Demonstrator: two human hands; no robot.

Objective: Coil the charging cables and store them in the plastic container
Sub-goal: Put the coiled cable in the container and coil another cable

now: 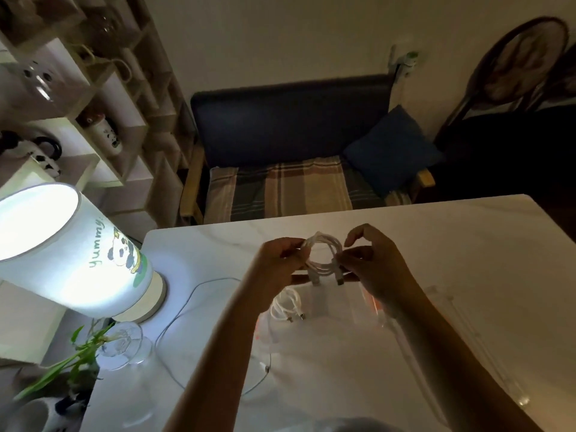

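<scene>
The room is dimly lit, and most light is given by a glowing lamp (62, 244) at the left, whose open top is blown out to pure white. A cool pool of brightness is cast from it over the near side of the bench (343, 353), fading toward the right. The forearms are seen mostly in shadow, and soft dark shadows are thrown beneath them. The far sofa (290, 120) and right corner are sunk in gloom. Straight edges are bent by wide-angle distortion, strongly at the shelves (93, 88). Fine detail is smeared by noise and softness throughout.
</scene>
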